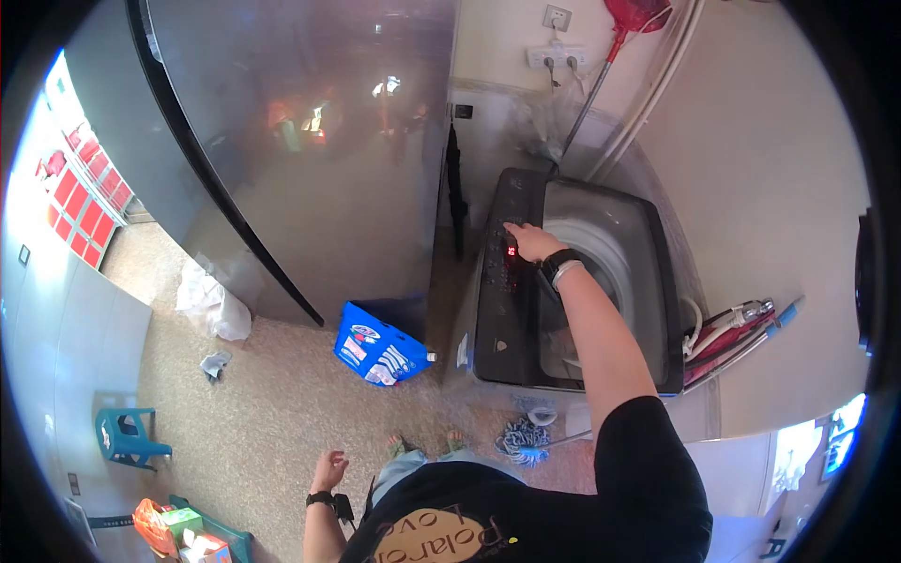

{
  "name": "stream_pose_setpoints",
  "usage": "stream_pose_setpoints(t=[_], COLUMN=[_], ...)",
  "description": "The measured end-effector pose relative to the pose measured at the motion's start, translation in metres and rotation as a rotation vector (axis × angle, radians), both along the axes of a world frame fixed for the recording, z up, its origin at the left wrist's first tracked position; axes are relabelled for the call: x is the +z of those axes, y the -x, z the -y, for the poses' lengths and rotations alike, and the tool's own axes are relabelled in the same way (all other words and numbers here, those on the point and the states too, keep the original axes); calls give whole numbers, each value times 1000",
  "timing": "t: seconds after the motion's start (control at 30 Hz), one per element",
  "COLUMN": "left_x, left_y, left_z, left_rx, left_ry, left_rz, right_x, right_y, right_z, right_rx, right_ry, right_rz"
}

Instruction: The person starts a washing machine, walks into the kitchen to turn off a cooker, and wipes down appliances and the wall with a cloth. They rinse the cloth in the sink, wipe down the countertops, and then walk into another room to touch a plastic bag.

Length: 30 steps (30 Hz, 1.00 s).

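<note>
My right hand (535, 244) reaches over the top-loading washing machine (610, 383), its index finger stretched out to the dark control panel (497, 305). Red digits (511, 251) glow on the panel just beside the fingers. Beneath my forearm, the see-through lid (648, 281) is down, with the drum visible through it. My left hand (328, 469) hangs low beside my body, empty, its fingers loosely bent and apart. A blue detergent bag (361, 342) with a white cap stands on the floor left of the washer.
A large grey refrigerator (328, 169) stands left of the washer. On the floor are a mop head (523, 439), a white plastic bag (211, 300) and a teal stool (127, 438). A power strip (556, 56) is on the wall, near a red-headed pole (596, 83) and pipes (657, 84).
</note>
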<state>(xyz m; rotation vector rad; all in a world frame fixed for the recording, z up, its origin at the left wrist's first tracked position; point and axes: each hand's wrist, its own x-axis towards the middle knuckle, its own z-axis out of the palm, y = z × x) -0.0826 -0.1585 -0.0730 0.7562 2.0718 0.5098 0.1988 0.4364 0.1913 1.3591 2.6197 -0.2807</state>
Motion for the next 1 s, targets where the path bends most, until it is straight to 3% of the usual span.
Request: stream_pose_setpoints(t=[0.07, 0.13, 0.23, 0.3, 0.4, 0.47, 0.53, 0.7, 1.0], left_x=[-25, -9, -22, -23, -24, -17, -17, -18, -8], left_y=[3, -10, -20, -31, -45, -54, -61, -64, -64], left_z=[19, 33, 63, 81, 102, 103, 109, 94, 84], left_rx=[100, 228, 334, 471, 539, 576, 599, 664, 633], left_ry=[23, 48, 115, 159, 266, 262, 266, 211, 173], left_rz=[57, 67, 118, 206, 248, 268, 297, 308, 257], right_x=[-10, -11, -14, -13, -23, -24, -5, -23, -3], right_y=[6, 8, 4, 4, 8, 13, 11, 6, -11], right_z=[-20, -35, -60, -69, -80, -82, -74, -85, -67], right_rx=[-49, -108, -123, -245, -182, -160, -187, -128, -110], right_ry=[-42, 4, -17, -41, -56, -113, 15, -63, -83], right_rz=[34, 9, -75, -23, 76, 88, 72, 55, -42])
